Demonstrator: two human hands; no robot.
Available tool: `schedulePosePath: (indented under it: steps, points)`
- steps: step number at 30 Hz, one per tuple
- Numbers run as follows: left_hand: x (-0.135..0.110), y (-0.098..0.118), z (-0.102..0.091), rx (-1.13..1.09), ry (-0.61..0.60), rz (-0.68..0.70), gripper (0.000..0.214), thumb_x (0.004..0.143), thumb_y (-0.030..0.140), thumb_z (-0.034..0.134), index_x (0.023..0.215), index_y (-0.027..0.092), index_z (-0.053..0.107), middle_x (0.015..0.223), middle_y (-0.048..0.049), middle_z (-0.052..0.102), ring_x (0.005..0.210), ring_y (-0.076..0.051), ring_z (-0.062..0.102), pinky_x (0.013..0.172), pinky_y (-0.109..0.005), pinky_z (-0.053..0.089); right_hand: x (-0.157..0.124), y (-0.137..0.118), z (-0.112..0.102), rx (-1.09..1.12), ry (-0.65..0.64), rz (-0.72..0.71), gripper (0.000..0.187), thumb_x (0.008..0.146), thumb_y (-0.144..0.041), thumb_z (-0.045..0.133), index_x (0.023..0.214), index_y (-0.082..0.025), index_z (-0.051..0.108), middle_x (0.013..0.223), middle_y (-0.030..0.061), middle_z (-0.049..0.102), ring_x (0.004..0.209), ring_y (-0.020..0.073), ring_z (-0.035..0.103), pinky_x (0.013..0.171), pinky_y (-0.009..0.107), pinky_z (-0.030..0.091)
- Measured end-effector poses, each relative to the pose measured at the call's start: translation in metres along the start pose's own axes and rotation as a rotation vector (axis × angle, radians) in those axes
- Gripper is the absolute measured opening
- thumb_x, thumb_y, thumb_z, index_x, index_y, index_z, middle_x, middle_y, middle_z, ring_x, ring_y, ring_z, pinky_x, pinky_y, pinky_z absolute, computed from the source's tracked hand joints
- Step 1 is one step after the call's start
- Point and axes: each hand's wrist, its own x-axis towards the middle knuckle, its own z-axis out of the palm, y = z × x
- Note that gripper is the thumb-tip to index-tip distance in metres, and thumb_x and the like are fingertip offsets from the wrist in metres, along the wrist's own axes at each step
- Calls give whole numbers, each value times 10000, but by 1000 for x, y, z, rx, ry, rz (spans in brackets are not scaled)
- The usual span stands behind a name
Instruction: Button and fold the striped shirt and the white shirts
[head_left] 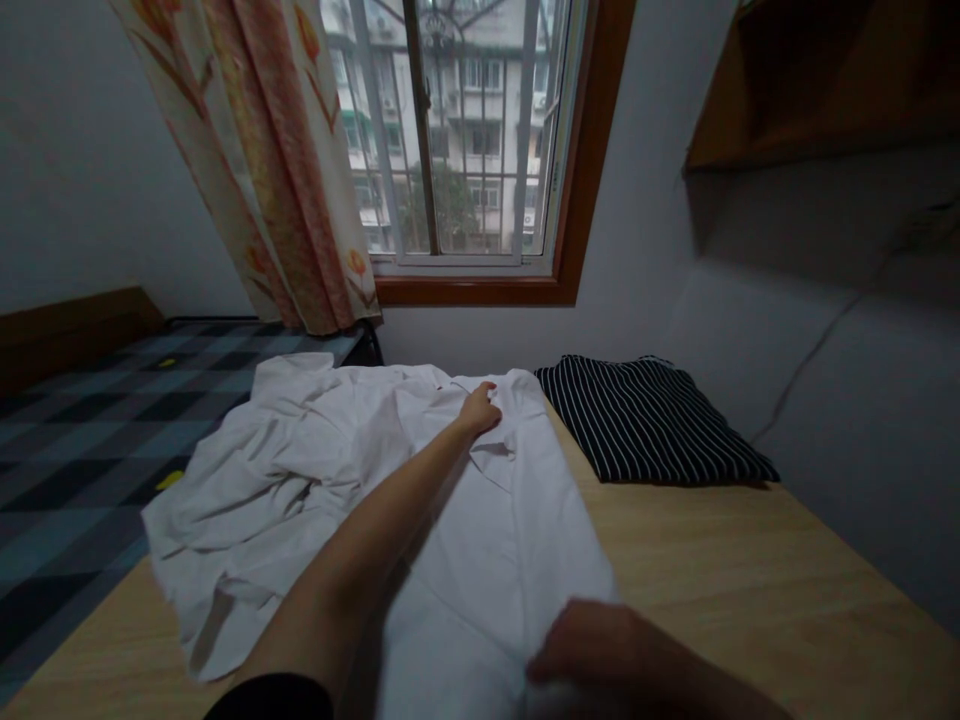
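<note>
A white garment lies spread lengthwise over the wooden table, its right side fairly flat and its left side bunched in loose folds. My left hand reaches across to the far end, thumb and finger closed on the cloth there. At the near right edge, my right hand is dark and a little blurred, its fingers curled on the fabric. The cloth between both hands runs nearly straight. My left forearm covers part of the garment's middle, and the nearest end runs out of view at the bottom.
A folded black-and-white striped cloth item lies at the table's far right. A bed with a checked cover adjoins on the left. Behind are a floral curtain and a barred window. A wooden shelf hangs upper right.
</note>
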Motion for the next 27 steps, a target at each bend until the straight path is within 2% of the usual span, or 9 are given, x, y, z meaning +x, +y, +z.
schedulePosePath:
  steps: [1,4,7,9,11,14,19,24,27]
  points:
    - [-3,-1,-1,29,4,14,681,621,17,621,1278,155,505,1034,-89,637,948,-213,611,797,-265,465,11,23,-4,29,22,40,311,929,-397,517,1167,-212,595,1105,68,658,977,164,628,823,300,539]
    - [-15,-1,-4,119,46,72,675,664,44,590,1317,171,472,1190,-137,572,1089,-259,573,921,-330,432,58,102,-6,114,244,372,313,925,-314,507,1192,-172,587,1209,112,625,1126,211,579,976,394,467]
    - [-23,1,-6,197,102,144,614,732,115,572,1331,165,448,1283,-174,503,1189,-296,515,1001,-384,382,114,177,9,32,282,458,432,897,-275,508,1297,-113,526,1383,170,501,1321,267,416,1111,464,304]
    - [-21,3,-6,61,102,57,600,729,116,591,1312,146,450,1270,-176,519,1227,-294,484,1027,-374,361,144,213,27,43,275,508,503,896,-271,484,1343,-40,465,1427,209,442,1363,278,357,1134,457,254]
    - [-13,3,-6,-173,82,-126,593,722,118,616,1290,134,447,1218,-167,558,1198,-282,508,991,-356,397,164,237,46,90,329,569,541,915,-295,429,1367,2,412,1442,231,414,1365,269,353,1134,445,250]
    - [2,2,-6,-366,61,-317,508,772,194,608,1247,127,442,1069,-142,615,965,-248,626,781,-331,509,174,254,70,146,461,640,577,929,-355,362,1398,-21,367,1457,213,402,1360,248,361,1127,444,261]
    - [13,-5,-5,-477,26,-366,268,820,236,589,1059,130,532,779,-54,619,601,-148,610,557,-249,496,169,264,87,85,472,662,645,922,-430,322,1426,-29,352,1473,199,386,1378,242,333,1137,413,249]
    - [11,-9,-8,-415,126,-259,555,686,-22,579,1196,170,477,930,-64,631,797,-164,628,691,-261,493,174,261,85,-112,222,721,624,951,-424,283,1468,-75,316,1529,159,300,1413,283,251,1140,444,199]
    - [-6,-5,-12,-61,201,-27,470,710,-27,522,1140,164,542,1081,-117,611,1019,-219,582,880,-338,453,177,256,84,-198,47,791,594,958,-462,288,1465,-162,355,1551,111,269,1416,342,214,1127,523,154]
